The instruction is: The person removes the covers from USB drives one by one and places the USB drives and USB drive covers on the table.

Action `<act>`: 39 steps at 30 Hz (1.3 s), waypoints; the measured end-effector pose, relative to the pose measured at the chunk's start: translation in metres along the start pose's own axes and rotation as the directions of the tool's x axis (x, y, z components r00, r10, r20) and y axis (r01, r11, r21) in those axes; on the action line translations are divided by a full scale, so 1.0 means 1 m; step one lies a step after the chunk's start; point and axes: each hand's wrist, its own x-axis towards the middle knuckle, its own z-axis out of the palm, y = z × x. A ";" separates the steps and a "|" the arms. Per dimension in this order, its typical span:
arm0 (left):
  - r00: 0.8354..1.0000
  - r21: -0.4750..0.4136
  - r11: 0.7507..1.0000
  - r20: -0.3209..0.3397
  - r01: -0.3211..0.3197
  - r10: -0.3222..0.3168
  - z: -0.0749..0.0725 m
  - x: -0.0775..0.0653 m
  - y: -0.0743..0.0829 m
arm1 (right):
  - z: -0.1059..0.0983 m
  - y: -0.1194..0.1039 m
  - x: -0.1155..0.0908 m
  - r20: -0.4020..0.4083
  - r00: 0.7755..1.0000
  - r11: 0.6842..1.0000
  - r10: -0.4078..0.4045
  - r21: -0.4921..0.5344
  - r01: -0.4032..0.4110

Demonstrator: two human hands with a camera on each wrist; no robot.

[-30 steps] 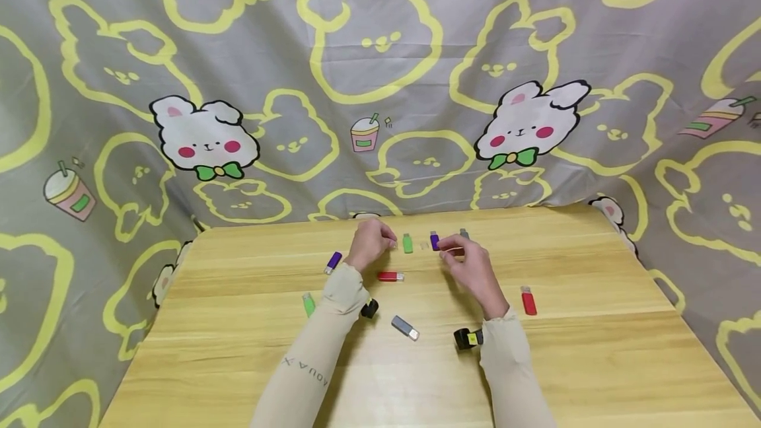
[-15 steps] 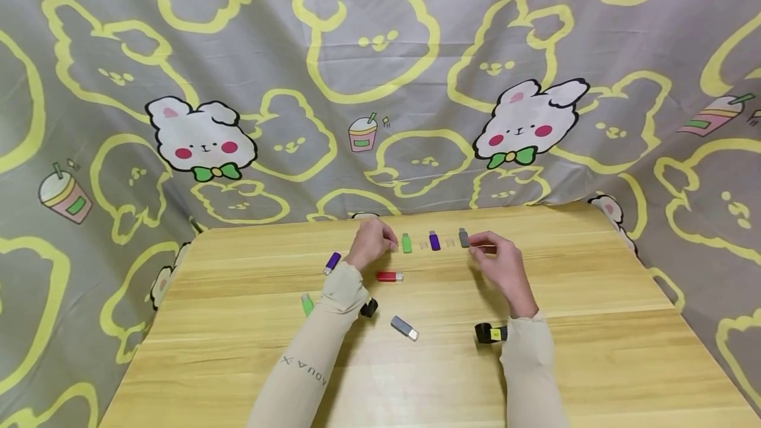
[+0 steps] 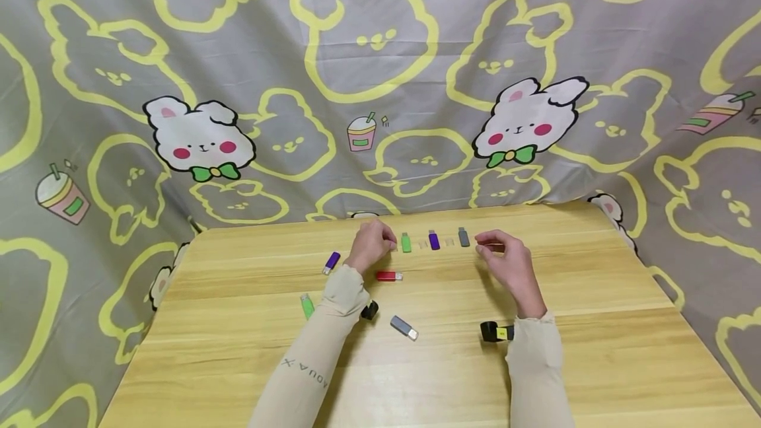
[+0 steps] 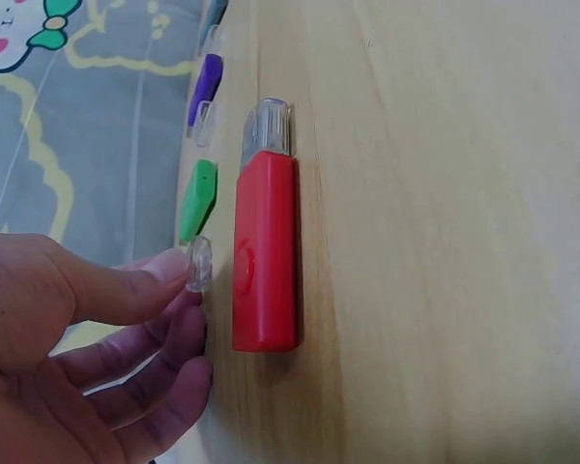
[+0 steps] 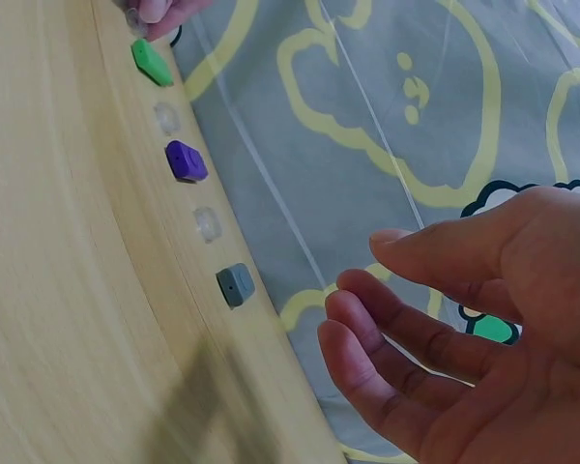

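In the left wrist view, my left hand [image 3: 372, 244] pinches a small clear plastic cap [image 4: 201, 265] by thumb and fingertips at the left end of a row. Along that row stand a green USB stick [image 3: 406, 243], a clear cap [image 5: 166, 118], a purple USB stick [image 3: 434, 240], another clear cap [image 5: 208, 224] and a grey USB stick [image 3: 464, 237]. My right hand [image 3: 505, 257] hovers just right of the grey stick, fingers loosely bent and holding nothing. Below my left hand lies a red USB stick [image 4: 267, 253], its metal plug pointing right.
Nearer on the wooden table [image 3: 440, 388] lie a second purple USB stick [image 3: 331, 263], a second green one [image 3: 306, 306] partly behind my left sleeve, and a second grey one [image 3: 404, 327]. A patterned curtain [image 3: 416, 104] hangs at the back edge.
My right hand has moved right, from the purple stick past the grey one, uncovering a clear cap between them. My right wrist now hides the red stick at right. The left hand has stayed.
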 end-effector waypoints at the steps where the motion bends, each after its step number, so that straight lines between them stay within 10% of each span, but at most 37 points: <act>1: 1.000 -0.011 1.000 -0.002 -0.001 0.001 0.000 -0.001 0.000 | 0.000 0.000 0.000 -0.001 1.000 1.000 -0.001 0.000 0.001; 11: 0.990 -0.185 0.981 -0.142 -0.052 0.026 -0.013 -0.024 0.000 | -0.006 -0.005 -0.003 -0.019 0.998 0.998 -0.051 -0.034 0.051; 20: 0.959 -0.405 0.910 -0.281 -0.086 -0.034 -0.025 -0.068 -0.002 | -0.023 -0.014 -0.011 -0.005 0.998 0.990 -0.065 -0.122 0.064; 27: 0.937 -0.472 0.875 -0.344 -0.110 -0.068 -0.037 -0.084 -0.006 | -0.046 -0.011 -0.019 0.107 0.992 0.985 0.060 -0.169 -0.041; 39: 0.908 -0.477 0.866 -0.414 -0.153 -0.067 -0.050 -0.092 -0.024 | -0.078 0.021 -0.030 0.311 0.873 0.907 0.376 -0.314 -0.279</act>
